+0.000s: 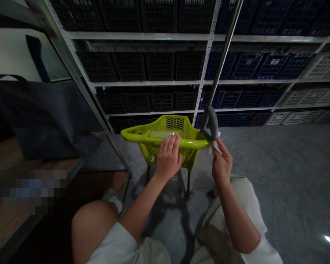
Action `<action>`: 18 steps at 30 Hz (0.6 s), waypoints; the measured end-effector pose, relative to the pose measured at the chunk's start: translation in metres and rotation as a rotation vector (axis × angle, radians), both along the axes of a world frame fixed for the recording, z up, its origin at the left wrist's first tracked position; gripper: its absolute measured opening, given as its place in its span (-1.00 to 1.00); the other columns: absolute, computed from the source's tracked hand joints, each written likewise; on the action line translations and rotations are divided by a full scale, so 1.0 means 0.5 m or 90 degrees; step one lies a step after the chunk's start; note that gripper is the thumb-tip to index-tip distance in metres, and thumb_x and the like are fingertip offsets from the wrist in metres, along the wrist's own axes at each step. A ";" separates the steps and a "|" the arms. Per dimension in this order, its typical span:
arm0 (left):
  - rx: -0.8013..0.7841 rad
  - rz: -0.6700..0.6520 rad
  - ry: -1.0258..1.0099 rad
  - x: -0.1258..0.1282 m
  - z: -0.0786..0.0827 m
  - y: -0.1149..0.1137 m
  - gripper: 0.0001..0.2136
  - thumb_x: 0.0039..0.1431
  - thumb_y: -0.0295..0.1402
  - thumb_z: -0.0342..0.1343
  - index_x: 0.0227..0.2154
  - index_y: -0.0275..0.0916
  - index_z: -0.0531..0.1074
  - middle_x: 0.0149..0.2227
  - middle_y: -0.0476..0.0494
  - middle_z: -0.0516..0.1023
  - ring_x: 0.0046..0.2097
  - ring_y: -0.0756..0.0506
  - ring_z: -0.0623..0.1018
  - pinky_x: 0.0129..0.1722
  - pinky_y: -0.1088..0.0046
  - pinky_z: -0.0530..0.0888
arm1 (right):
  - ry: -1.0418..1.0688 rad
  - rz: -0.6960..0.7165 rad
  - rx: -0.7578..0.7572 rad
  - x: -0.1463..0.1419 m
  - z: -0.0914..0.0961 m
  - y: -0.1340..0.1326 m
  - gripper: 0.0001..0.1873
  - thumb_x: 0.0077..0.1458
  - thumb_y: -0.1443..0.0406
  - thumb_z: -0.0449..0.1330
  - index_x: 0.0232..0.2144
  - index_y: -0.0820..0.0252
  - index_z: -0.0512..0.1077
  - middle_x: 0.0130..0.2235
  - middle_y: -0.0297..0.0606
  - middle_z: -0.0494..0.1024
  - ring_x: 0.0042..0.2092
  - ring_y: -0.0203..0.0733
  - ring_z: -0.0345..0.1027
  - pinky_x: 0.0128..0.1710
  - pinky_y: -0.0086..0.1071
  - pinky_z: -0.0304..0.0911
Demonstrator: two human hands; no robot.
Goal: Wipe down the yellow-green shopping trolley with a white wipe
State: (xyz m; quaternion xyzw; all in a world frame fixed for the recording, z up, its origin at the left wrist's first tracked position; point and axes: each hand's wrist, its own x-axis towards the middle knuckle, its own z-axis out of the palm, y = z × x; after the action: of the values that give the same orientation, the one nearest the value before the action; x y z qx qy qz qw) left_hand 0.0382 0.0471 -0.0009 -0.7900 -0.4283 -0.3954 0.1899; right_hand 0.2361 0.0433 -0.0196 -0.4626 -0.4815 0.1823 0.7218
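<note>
A yellow-green shopping cart [185,161] stands before me, its basket facing the shelves. My left hand [168,156] lies over the middle of its curved handle [134,136], fingers together and bent over the bar. At the handle's right end, my right hand [222,161] pinches a white cloth or tissue [216,147], which touches the underside of the bar. Just above that hand is a grey loop-shaped grip [213,123], beside a metal pole [222,58] rising from the cart's right corner. My right fingertips are partly hidden by the cloth.
Shelving [154,83] with rows of black crates [161,66], blue crates [247,66] and white crates [294,117] spans the back. On the left, a dark bag [44,117] sits on a brown-topped table [79,163]. Grey floor [286,172] extends to the right.
</note>
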 end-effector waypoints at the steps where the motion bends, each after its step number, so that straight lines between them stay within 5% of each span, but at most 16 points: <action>1: 0.002 0.001 -0.002 -0.002 0.000 0.001 -0.34 0.21 -0.43 0.02 0.34 -0.41 -0.02 0.27 -0.39 0.32 0.33 -0.28 0.25 0.34 0.02 0.17 | -0.012 0.023 0.009 0.005 0.022 0.015 -0.46 0.07 0.34 0.07 0.12 0.13 0.45 0.12 -0.22 0.53 0.17 -0.03 0.38 0.18 -0.05 0.21; 5: 0.005 0.034 0.008 -0.012 -0.003 0.008 -0.35 0.17 -0.47 0.04 0.33 -0.40 0.05 0.27 -0.38 0.33 0.32 -0.28 0.28 0.34 0.03 0.17 | -0.221 0.101 0.031 0.028 0.091 0.050 -0.62 0.02 0.36 0.03 -0.24 0.10 0.61 -0.11 -0.31 0.66 0.03 -0.06 0.46 0.20 -0.03 0.14; 8: 0.023 0.073 0.024 -0.025 -0.013 0.018 -0.36 0.17 -0.51 0.02 0.32 -0.39 0.06 0.25 -0.40 0.34 0.31 -0.28 0.30 0.33 0.00 0.18 | -0.305 0.108 0.043 0.027 0.107 0.043 -0.68 0.07 0.36 0.01 -0.38 0.09 0.58 -0.24 -0.35 0.66 -0.03 -0.10 0.46 0.22 -0.05 0.07; 18: 0.082 0.072 -0.037 -0.130 -0.020 0.015 -0.35 0.10 -0.38 0.12 0.26 -0.37 0.10 0.19 -0.47 0.37 0.37 -0.37 0.18 0.29 -0.07 0.21 | -0.391 0.068 0.065 -0.108 0.109 -0.063 -0.59 0.11 0.45 -0.05 -0.27 0.05 0.57 -0.19 -0.32 0.65 -0.08 -0.16 0.48 0.04 -0.24 0.21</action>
State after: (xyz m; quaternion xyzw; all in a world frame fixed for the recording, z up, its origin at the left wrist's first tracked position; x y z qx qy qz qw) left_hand -0.0270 0.0546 -0.0107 -0.7390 -0.4512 -0.4334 0.2500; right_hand 0.1819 0.0120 0.0349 -0.4332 -0.7091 0.0471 0.5543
